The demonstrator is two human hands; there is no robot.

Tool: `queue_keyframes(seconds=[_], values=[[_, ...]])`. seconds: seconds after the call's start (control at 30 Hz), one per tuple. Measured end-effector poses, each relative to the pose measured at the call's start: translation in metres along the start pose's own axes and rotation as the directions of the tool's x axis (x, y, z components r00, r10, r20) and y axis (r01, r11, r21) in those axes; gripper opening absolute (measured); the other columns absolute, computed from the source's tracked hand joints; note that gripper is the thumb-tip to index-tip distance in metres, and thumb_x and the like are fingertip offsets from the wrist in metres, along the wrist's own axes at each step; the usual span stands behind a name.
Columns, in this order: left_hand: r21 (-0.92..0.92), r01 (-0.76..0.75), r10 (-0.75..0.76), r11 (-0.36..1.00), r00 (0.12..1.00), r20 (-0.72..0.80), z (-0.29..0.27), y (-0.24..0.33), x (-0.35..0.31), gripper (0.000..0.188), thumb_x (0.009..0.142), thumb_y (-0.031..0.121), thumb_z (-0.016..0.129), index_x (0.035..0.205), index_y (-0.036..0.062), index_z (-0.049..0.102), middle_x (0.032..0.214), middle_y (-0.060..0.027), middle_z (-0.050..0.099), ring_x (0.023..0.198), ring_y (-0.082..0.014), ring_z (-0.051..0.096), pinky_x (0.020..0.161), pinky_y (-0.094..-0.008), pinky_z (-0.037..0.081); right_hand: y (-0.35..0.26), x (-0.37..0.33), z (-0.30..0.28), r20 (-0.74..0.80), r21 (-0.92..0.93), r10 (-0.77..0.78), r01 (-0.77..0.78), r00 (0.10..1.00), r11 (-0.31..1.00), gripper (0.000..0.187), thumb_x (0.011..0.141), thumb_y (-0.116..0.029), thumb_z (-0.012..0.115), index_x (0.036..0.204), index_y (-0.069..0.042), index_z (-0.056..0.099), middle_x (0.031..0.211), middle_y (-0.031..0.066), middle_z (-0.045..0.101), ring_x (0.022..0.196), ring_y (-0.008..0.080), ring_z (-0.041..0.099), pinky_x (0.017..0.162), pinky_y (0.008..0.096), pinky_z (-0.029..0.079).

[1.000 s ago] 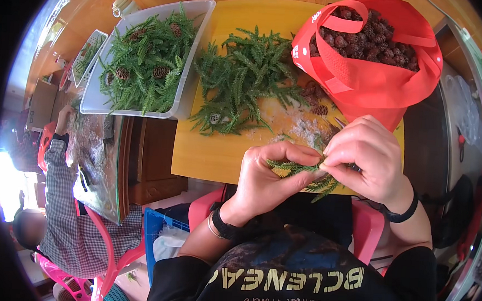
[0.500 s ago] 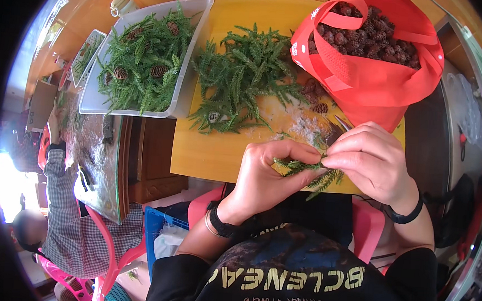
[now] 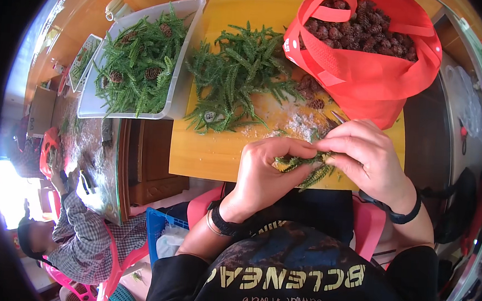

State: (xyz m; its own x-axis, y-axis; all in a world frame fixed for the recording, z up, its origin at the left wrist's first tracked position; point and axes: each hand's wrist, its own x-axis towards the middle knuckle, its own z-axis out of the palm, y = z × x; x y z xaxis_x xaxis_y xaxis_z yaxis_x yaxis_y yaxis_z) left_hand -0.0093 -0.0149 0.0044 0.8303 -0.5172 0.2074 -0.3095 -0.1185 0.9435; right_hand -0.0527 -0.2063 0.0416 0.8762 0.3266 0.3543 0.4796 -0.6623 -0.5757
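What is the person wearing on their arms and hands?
No gloves: both hands are bare. The left hand has a black band and a thin bangle around its wrist. The right hand has a black band around its wrist too. The forearms are bare, with black sleeves pushed up near the elbows.

We're in a black long-sleeve top, pale yellow block lettering across the chest, smaller line of print below it. Sleeves pushed up above the wrists. Our left hand (image 3: 264, 171): black wristband plus a thin bangle. Our right hand (image 3: 370, 158): black band at the wrist. Both hands bare, no gloves.
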Motion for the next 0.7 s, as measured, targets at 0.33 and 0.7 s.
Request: queue_keyframes(seconds=[0.33,0.7], values=[[-0.338,0.105,-0.048,0.935,0.984,0.171,-0.014,-0.018,0.001,0.016,0.069,0.001,0.074,0.081,0.0009,0.065,0.090,-0.0085,0.067,0.087,-0.0143,0.062,0.079,-0.0261,0.048,0.060,-0.079,-0.021,0.093,-0.198,0.540,-0.516,0.837,0.834,0.035,0.069,-0.007,0.069,0.101,-0.004,0.053,0.105,0.0109,0.055,0.099,0.0273,0.054,0.083,0.0324,0.043],[-0.652,0.156,0.049,0.742,0.957,0.285,-0.019,-0.027,0.004,0.020,0.070,0.000,0.073,0.081,0.0012,0.056,0.083,-0.0166,0.063,0.079,-0.0244,0.063,0.068,-0.0323,0.050,0.089,-0.099,0.009,0.078,-0.326,0.499,-0.451,0.863,0.831,0.038,0.063,0.004,0.058,0.099,-0.003,0.048,0.106,0.0135,0.043,0.102,0.0329,0.048,0.085,0.0351,0.042]])
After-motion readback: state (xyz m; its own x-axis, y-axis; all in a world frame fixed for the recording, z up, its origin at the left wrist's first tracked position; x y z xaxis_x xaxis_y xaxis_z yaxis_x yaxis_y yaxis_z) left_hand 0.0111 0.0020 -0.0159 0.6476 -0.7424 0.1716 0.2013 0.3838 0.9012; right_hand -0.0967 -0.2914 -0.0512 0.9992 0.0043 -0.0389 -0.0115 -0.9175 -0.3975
